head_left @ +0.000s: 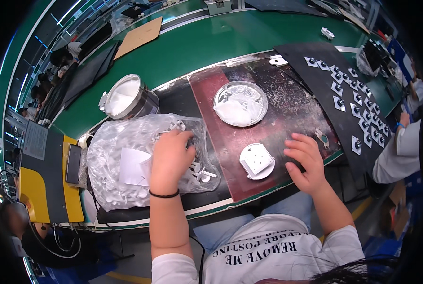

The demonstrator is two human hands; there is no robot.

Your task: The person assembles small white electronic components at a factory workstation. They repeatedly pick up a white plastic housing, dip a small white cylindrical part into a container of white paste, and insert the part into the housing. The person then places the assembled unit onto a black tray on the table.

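My left hand point(172, 154) reaches over the mouth of a clear plastic bag point(110, 137) filled with small white plastic parts. Its thumb and forefinger are apart with nothing seen between them; the other fingertips are partly hidden. Loose white parts point(203, 175) with stems spill from the bag beside that hand. To the right, my right hand point(307, 163) hovers open with its fingers spread, holding nothing. Near it, a round white plastic housing point(257, 161) with a squarish raised block lies on the dark red board point(225, 161).
Behind the housing sits a foil-like round dish point(249, 90) with white material inside. A metal tin point(145, 102) stands behind the bag. Several small black-and-white pieces point(338, 102) lie on a black sheet point(306, 54) at right, near another person's arm point(396, 151). A phone point(73, 163) rests at left.
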